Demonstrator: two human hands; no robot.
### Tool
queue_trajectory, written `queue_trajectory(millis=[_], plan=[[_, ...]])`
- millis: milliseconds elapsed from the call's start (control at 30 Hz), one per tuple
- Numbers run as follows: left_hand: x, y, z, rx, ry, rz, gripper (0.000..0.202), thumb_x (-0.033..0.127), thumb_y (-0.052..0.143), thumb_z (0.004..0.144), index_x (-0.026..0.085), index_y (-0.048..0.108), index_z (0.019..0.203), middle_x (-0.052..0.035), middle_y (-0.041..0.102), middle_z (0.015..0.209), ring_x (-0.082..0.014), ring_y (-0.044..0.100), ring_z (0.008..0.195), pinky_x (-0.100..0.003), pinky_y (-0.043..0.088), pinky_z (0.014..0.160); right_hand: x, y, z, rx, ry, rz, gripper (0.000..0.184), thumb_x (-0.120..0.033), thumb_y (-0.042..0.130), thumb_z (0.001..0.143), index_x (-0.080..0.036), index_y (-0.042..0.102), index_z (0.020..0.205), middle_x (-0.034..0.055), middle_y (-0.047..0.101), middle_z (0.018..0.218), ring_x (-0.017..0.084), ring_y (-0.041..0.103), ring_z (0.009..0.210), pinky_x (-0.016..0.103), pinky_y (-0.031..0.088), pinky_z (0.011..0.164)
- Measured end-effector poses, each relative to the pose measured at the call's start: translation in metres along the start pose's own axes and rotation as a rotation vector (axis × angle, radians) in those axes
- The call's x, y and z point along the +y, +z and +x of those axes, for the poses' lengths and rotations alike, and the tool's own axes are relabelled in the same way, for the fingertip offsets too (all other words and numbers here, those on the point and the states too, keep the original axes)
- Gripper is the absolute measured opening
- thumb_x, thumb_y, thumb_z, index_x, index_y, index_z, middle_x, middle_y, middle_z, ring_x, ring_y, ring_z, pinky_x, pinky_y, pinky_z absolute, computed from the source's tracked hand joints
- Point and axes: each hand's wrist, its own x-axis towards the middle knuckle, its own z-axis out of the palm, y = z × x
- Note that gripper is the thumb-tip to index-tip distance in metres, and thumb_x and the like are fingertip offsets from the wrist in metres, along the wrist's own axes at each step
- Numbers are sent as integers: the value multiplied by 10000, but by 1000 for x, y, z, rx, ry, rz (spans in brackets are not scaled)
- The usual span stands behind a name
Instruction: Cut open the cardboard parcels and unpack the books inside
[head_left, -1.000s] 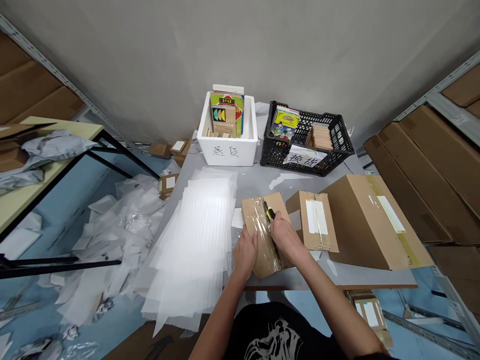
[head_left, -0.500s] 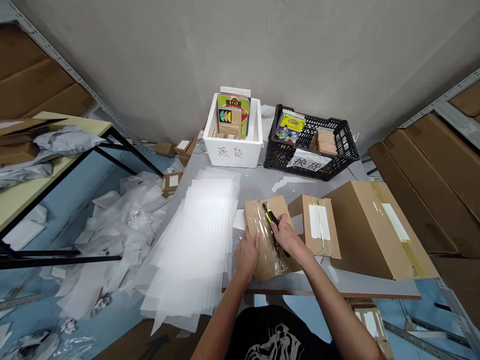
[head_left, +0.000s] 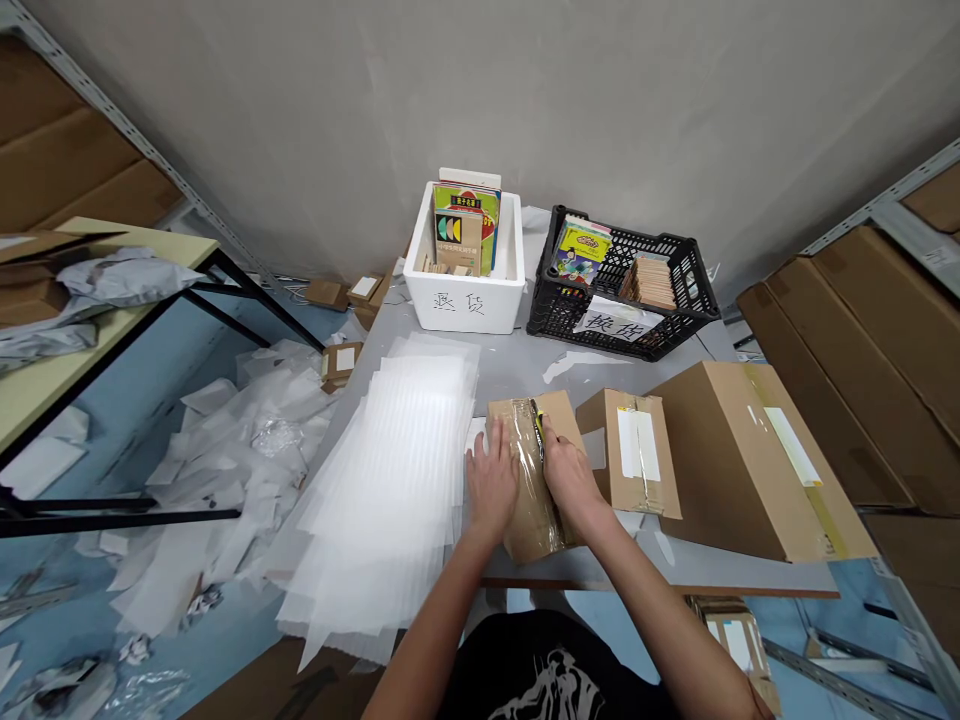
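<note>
A brown cardboard box (head_left: 531, 510) with clear shiny tape along its top lies on the grey table in front of me. My left hand (head_left: 493, 482) rests with outstretched fingers on the box's left side. In my right hand (head_left: 570, 475) is a yellow and black utility knife (head_left: 538, 418), its front end at the tape near the far end of the box. The fingers cover most of the knife. Just right of the box stands a smaller taped carton (head_left: 613, 480) with a white label, and a larger carton (head_left: 720, 480) is beyond it.
White foam sheets (head_left: 390, 480) are stacked on the left and overhang the table's front edge. At the back stand a white foam bin (head_left: 469, 305) and a black plastic crate (head_left: 675, 335), both with books. Discarded packing material (head_left: 247, 450) covers the floor at left.
My left hand has gone from gripping the box's side to lying flatter on it with fingers extended. My right hand has lowered the knife against the tape, its index finger stretched along it.
</note>
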Motion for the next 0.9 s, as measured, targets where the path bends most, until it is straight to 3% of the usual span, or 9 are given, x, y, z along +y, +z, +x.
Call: queue_trajectory(millis=[67,167,400,633,733,900], plan=[[0,-3,15,-4,36,47,533,298,250,952,222,257,1479,-24,233,1556,-317,317,1341,-517,370,1039,-3,-1,1,-3,-1,-24,650,27,321,868,-81,171,1491,172,659,1046,210,670,886,270,470,729],[1,-3,29,-32,41,79,536,293,238,954,221,227,1485,-20,197,1566,-316,352,1312,-520,412,993,-6,-2,1,-9,3,-38,644,27,329,868,-70,176,1486,177,664,1036,204,673,894,261,481,731],[-1,5,29,16,59,121,526,288,227,958,214,245,1479,-10,194,1564,-320,378,1294,-527,405,995,-8,-6,-1,-24,-7,-73,645,28,349,863,-71,198,1482,182,668,1029,202,674,907,256,491,747],[-8,14,33,121,172,84,526,253,229,959,127,245,1470,-53,236,1548,-250,166,1437,-459,169,1173,-10,-10,-3,-31,-25,-78,663,55,359,837,-54,215,1475,180,672,1027,186,662,924,229,487,758],[-9,15,35,99,201,50,534,226,213,954,85,216,1469,-76,219,1549,-210,123,1447,-403,170,1184,-10,-9,-2,-34,-25,-71,671,21,404,838,-65,216,1476,179,672,1029,190,660,927,230,487,765],[-8,14,36,61,201,39,546,221,212,947,97,172,1477,-71,195,1551,-201,113,1447,-411,177,1185,-7,2,-3,-24,-32,-54,674,2,423,842,-58,204,1476,199,666,1046,209,656,956,255,490,787]])
